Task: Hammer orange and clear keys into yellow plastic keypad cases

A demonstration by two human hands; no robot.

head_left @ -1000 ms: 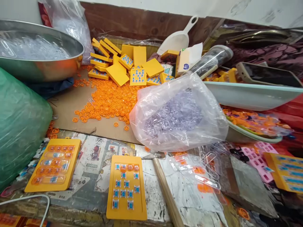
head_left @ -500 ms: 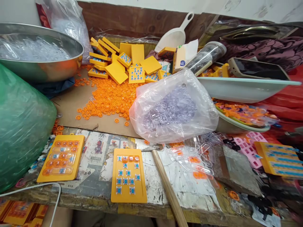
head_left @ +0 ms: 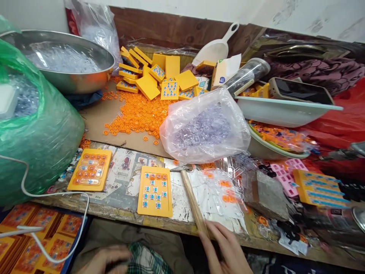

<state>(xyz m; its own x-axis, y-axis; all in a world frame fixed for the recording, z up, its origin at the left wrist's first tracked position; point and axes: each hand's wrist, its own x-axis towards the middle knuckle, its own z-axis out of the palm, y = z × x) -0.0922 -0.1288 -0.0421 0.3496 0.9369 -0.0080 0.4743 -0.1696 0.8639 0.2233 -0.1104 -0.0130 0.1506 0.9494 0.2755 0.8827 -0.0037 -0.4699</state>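
Observation:
My right hand (head_left: 226, 249) reaches up from the bottom edge with its fingers stretched out, open, the fingertips touching the near end of a wooden hammer handle (head_left: 191, 199) that lies on the bench. My left hand (head_left: 107, 260) sits low over my lap beside a checked cloth (head_left: 146, 260); it is smeared by motion and its fingers do not show clearly. Left of the handle lies a yellow tray (head_left: 155, 191) with small blue squares and a few orange rings. A second yellow tray (head_left: 90, 169), filled with orange rings, lies further left.
A clear bag of transparent parts (head_left: 205, 129), a heap of orange rings (head_left: 137, 116) on cardboard, stacked yellow trays (head_left: 159, 76), a steel bowl (head_left: 71, 82), a green bag (head_left: 37, 125), a white cable (head_left: 57, 194) and a grey stone block (head_left: 266, 194) crowd the bench. More filled trays (head_left: 31, 236) lie below left.
The view has pulled back and tilted down, showing the bench's front edge and my lap. Both my hands have come into view at the bottom; the right one now touches the hammer handle.

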